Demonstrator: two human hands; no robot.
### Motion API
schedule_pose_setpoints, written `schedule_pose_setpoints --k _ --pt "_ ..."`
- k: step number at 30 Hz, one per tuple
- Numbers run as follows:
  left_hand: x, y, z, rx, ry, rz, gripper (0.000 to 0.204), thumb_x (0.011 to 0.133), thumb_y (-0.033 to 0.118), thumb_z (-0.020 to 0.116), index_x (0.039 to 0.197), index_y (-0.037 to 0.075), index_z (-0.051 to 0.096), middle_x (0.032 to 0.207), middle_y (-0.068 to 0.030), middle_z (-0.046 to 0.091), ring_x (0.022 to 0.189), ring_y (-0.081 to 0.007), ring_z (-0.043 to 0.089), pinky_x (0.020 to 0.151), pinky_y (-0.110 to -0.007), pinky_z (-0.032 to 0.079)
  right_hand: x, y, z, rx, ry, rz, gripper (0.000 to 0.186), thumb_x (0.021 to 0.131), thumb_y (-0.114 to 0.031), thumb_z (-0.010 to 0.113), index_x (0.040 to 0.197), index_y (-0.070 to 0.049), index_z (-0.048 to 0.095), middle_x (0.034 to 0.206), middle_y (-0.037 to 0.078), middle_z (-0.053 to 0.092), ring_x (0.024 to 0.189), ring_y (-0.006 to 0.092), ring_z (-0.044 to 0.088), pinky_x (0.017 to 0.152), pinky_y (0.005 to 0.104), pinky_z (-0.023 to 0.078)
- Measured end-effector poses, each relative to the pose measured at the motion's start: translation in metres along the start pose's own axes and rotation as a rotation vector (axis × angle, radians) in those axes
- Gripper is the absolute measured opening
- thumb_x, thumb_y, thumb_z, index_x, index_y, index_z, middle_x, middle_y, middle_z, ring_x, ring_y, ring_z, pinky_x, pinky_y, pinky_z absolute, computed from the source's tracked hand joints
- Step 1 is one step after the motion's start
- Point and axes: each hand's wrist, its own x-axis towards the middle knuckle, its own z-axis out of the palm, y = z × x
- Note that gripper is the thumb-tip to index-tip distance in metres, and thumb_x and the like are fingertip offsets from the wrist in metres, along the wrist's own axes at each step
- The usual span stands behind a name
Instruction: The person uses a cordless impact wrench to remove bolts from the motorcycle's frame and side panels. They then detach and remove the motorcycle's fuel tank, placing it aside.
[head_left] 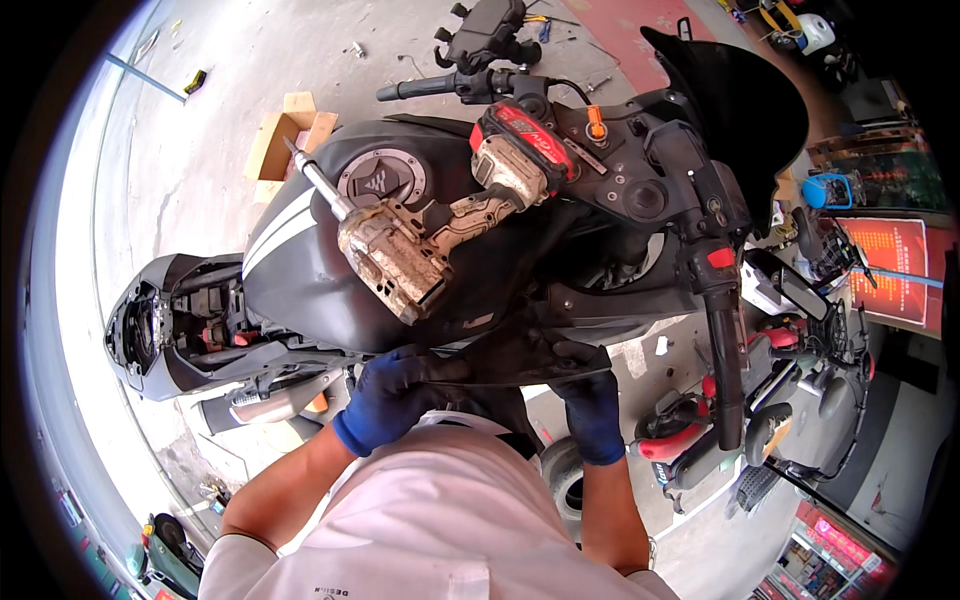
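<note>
Holds a black motorcycle trim panel (508, 364) at five o'clock from the fuel tank (305, 285), gripped by the left hand (385, 398) at its nine-o'clock end and the right hand (590, 405) at its three, seemingly mid-positioning, and probably needs even two-handed support for any next shift.

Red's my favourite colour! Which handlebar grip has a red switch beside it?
The near grip, at the picture's right; the far grip shows no red switch.
</note>
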Motion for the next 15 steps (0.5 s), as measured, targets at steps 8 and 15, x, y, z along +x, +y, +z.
schedule_pose_setpoints --k 8,15 --pt "-0.013 0.006 -0.022 0.113 0.312 -0.079 0.016 0.082 0.003 0.067 0.097 0.001 0.063 0.086 -0.0091 0.068 0.072 -0.0174 0.066 0.063 -0.029 0.052 0.040 -0.031 0.004 -0.154 0.171 0.061 0.023 0.087 -0.015 0.066 0.100 0.003 0.060 0.077 -0.001 0.056 0.069 0.0055 0.047 0.062 0.0234 0.040" --pt "-0.009 -0.006 -0.063 0.431 0.429 -0.061 0.014 0.074 0.007 0.072 0.085 0.007 0.063 0.084 -0.0079 0.067 0.070 -0.0240 0.066 0.062 -0.032 0.051 0.064 -0.008 0.024 -0.471 0.306 -0.048 0.022 0.092 -0.021 0.060 0.099 0.000 0.062 0.077 0.002 0.061 0.067 0.0072 0.054 0.060 0.0238 0.045"
